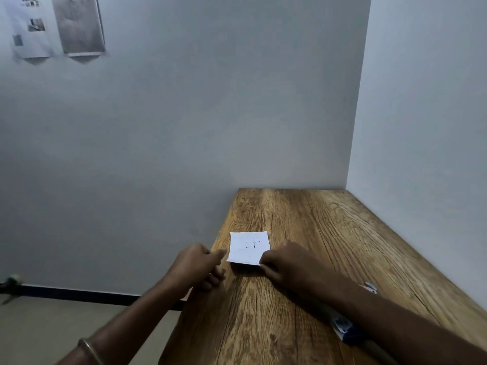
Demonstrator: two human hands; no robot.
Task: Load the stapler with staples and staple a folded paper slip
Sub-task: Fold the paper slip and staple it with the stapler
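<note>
now the right hand (286,262) pinches the near corner of the paper slip (248,247) on the counter (303,299); the left hand (197,267) is loosely curled, holding nothing, with its index finger pointing at the slip.

dim, soft light; wide-angle bending and blur at edges

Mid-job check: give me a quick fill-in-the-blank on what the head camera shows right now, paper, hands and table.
1. The white paper slip lies on the ____ table.
2. The right hand pinches the slip's near ____ corner.
3. The left hand points its index finger at the slip's ____ edge.
4. A metal bangle sits on the ____ wrist.

Missing words: wooden; right; left; left
</note>
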